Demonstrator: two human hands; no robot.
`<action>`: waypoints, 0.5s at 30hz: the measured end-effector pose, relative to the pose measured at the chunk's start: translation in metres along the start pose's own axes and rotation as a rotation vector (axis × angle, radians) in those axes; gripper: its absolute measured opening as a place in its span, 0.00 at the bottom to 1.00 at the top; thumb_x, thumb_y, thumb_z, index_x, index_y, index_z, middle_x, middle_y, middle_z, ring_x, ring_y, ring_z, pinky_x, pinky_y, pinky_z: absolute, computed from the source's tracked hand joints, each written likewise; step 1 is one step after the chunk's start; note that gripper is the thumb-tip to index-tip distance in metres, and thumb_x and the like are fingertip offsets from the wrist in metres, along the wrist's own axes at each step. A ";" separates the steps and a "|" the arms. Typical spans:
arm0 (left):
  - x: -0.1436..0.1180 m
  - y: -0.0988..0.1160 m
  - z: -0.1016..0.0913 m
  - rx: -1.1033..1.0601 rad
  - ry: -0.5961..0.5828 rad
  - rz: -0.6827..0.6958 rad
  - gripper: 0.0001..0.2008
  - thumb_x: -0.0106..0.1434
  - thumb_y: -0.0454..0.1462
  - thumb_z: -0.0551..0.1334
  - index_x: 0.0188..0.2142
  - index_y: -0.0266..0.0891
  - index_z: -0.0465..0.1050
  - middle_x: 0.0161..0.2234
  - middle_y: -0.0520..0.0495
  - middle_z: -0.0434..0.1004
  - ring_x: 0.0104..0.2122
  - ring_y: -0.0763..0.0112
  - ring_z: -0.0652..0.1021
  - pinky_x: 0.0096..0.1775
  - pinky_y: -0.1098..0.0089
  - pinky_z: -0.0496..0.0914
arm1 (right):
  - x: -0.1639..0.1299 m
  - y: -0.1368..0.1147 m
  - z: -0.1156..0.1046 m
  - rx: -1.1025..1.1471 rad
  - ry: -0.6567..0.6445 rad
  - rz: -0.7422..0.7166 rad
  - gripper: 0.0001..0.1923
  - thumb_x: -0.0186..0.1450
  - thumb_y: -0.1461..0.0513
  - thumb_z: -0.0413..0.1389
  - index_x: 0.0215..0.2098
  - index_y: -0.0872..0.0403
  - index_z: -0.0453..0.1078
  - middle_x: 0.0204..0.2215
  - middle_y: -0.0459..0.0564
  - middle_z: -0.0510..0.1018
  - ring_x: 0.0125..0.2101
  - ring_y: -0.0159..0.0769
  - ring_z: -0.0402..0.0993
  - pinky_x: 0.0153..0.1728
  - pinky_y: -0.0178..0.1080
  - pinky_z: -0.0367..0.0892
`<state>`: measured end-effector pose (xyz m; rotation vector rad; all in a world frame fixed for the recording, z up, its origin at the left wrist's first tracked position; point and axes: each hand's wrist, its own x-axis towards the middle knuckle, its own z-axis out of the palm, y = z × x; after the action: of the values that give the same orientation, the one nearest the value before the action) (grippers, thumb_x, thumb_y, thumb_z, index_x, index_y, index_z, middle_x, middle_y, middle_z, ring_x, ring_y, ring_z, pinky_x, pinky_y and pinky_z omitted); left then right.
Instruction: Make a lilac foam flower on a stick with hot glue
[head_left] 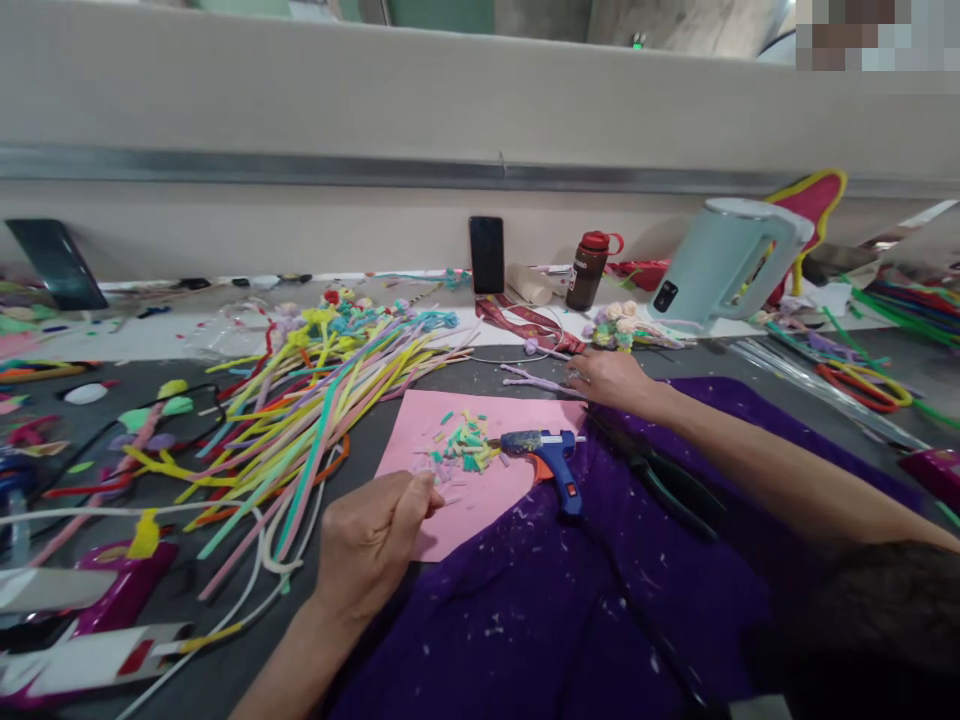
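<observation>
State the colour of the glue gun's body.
Blue glue gun, orange trigger; head view.

There is one view only, from a camera worn on the person's head. It looks forward and down along both forearms, over the bench (465,375) toward the pale partition wall (450,110) that runs across the far edge. The lens is wide: the wall's metal rail (300,168) bows slightly and the bench spreads out to both sides. It sits close to the work, with the left hand (371,540) large in the lower middle and the right hand (611,380) stretched further ahead. The purple cloth (570,600) fills the near foreground right under the camera. The phone (487,254) leaning at the wall marks the far middle.
</observation>
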<state>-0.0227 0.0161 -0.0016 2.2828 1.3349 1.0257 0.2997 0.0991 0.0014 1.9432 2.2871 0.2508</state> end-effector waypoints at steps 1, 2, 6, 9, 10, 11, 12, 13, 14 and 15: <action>0.000 -0.004 0.003 -0.013 -0.009 0.001 0.18 0.63 0.39 0.51 0.21 0.38 0.72 0.21 0.52 0.75 0.23 0.76 0.74 0.30 0.75 0.66 | 0.008 0.001 0.003 -0.007 0.009 0.022 0.18 0.66 0.58 0.41 0.48 0.55 0.65 0.44 0.57 0.72 0.40 0.45 0.71 0.32 0.39 0.62; 0.001 -0.008 0.005 -0.022 -0.025 -0.001 0.18 0.63 0.40 0.51 0.22 0.38 0.72 0.21 0.51 0.75 0.23 0.76 0.74 0.29 0.75 0.66 | 0.014 0.002 0.005 -0.014 0.016 0.043 0.18 0.66 0.59 0.41 0.49 0.56 0.64 0.45 0.59 0.71 0.41 0.46 0.70 0.33 0.40 0.63; 0.003 -0.017 0.012 0.018 -0.106 -0.029 0.18 0.63 0.42 0.52 0.23 0.37 0.74 0.22 0.50 0.75 0.25 0.75 0.75 0.29 0.75 0.65 | 0.036 0.004 0.015 -0.028 0.015 0.093 0.18 0.65 0.60 0.43 0.51 0.56 0.61 0.46 0.61 0.69 0.42 0.47 0.70 0.34 0.41 0.65; 0.003 -0.016 0.015 0.060 -0.157 0.019 0.19 0.63 0.42 0.51 0.23 0.38 0.74 0.21 0.49 0.75 0.25 0.74 0.75 0.29 0.75 0.65 | 0.047 0.002 0.022 -0.025 -0.001 0.093 0.18 0.65 0.59 0.44 0.50 0.58 0.62 0.47 0.62 0.69 0.42 0.47 0.71 0.34 0.41 0.66; 0.003 -0.015 0.016 0.068 -0.165 0.045 0.19 0.63 0.42 0.51 0.23 0.38 0.74 0.21 0.49 0.75 0.24 0.74 0.74 0.29 0.75 0.65 | 0.050 0.000 0.024 -0.023 -0.005 0.090 0.18 0.65 0.59 0.43 0.50 0.58 0.63 0.48 0.62 0.68 0.41 0.46 0.71 0.35 0.41 0.66; 0.003 -0.014 0.016 0.077 -0.171 0.071 0.19 0.63 0.42 0.51 0.23 0.38 0.74 0.21 0.49 0.74 0.24 0.74 0.74 0.29 0.75 0.65 | 0.052 -0.001 0.026 -0.020 -0.010 0.088 0.18 0.65 0.59 0.43 0.49 0.58 0.63 0.48 0.63 0.68 0.41 0.46 0.71 0.35 0.40 0.66; 0.003 -0.013 0.017 0.086 -0.175 0.093 0.19 0.63 0.42 0.51 0.23 0.38 0.74 0.20 0.49 0.74 0.23 0.74 0.73 0.29 0.75 0.65 | 0.054 -0.003 0.028 -0.016 -0.014 0.088 0.17 0.65 0.59 0.43 0.48 0.59 0.64 0.48 0.63 0.68 0.40 0.45 0.72 0.35 0.40 0.66; 0.002 -0.012 0.017 0.093 -0.175 0.113 0.19 0.63 0.42 0.51 0.23 0.38 0.74 0.20 0.49 0.74 0.23 0.74 0.73 0.29 0.75 0.65 | 0.055 -0.003 0.029 -0.012 -0.017 0.091 0.17 0.66 0.60 0.42 0.48 0.59 0.64 0.49 0.63 0.67 0.40 0.45 0.72 0.35 0.40 0.66; 0.002 -0.012 0.017 0.098 -0.173 0.129 0.19 0.63 0.41 0.50 0.23 0.38 0.74 0.19 0.49 0.73 0.23 0.74 0.73 0.28 0.75 0.65 | 0.056 -0.004 0.030 -0.009 -0.016 0.097 0.17 0.66 0.61 0.41 0.48 0.60 0.64 0.49 0.64 0.67 0.39 0.44 0.72 0.35 0.40 0.66; 0.002 -0.012 0.017 0.103 -0.170 0.142 0.19 0.63 0.41 0.50 0.23 0.38 0.74 0.19 0.49 0.73 0.22 0.74 0.72 0.28 0.75 0.64 | 0.057 -0.004 0.030 -0.006 -0.011 0.105 0.18 0.66 0.61 0.40 0.48 0.60 0.63 0.49 0.65 0.67 0.40 0.44 0.72 0.36 0.40 0.66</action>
<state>-0.0175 0.0257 -0.0195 2.5091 1.1980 0.7994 0.2933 0.1557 -0.0285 2.0596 2.1773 0.2568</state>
